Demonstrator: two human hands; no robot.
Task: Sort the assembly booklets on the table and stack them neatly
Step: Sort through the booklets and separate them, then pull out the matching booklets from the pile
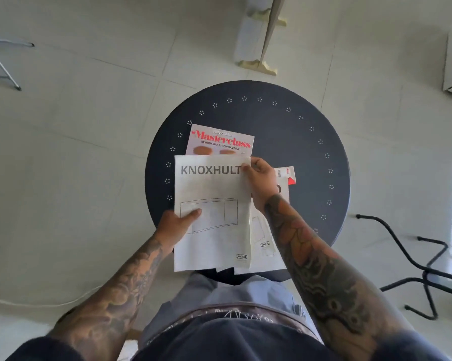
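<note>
Your left hand gripped the KNOXHULT booklet at its left edge, thumb on top across the cabinet drawing and fingers underneath, and that was a sound hold: low enough to carry the weight without creasing the cover. The booklet sat raised over the near side of the round dark table, its top edge overlapping the pink Masterclass cookbook lying flat beyond it. Your right hand pinched the upper right corner, fingertips closed on the sheet; a corner pinch like that steers well but bends thin paper, so sliding further down the edge would have served better for squaring it. Under your right forearm lay a second white booklet with a small logo, and beyond the wrist a red-and-white leaflet, though how many sheets lay there was hard to tell. Lining spines up against that second booklet looked like the sensible aim, with the cookbook kept apart.
</note>
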